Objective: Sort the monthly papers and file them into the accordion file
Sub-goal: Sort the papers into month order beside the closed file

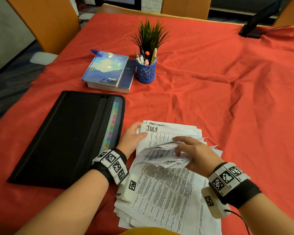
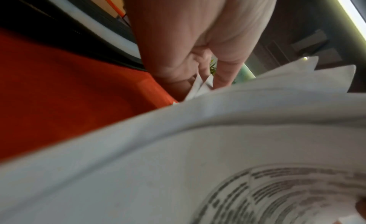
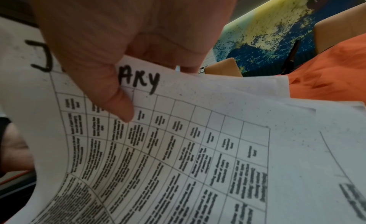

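Observation:
A loose stack of printed table sheets [image 1: 168, 187] lies on the red cloth in front of me. My left hand [image 1: 139, 131] pinches the stack's far left corner, thumb on a sheet headed JULY [image 1: 159, 134]. My right hand [image 1: 176, 146] holds the upper sheets curled back toward me. In the right wrist view its thumb [image 3: 118, 102] presses a sheet headed with a word ending in ARY [image 3: 178, 149], fingers behind it. The left wrist view shows my left hand's fingers [image 2: 202, 67] at the paper corners [image 2: 178, 149]. The black accordion file [image 1: 66, 133] lies zipped to the left, coloured tabs [image 1: 112, 126] showing through mesh.
Behind the file a blue notebook [image 1: 107, 70] sits on a thicker book. A blue pen cup [image 1: 146, 72] and a small green plant [image 1: 149, 34] stand beside it. A black stand [image 1: 255, 26] is at the far right. Bare red cloth [image 1: 227, 99] stretches to the right.

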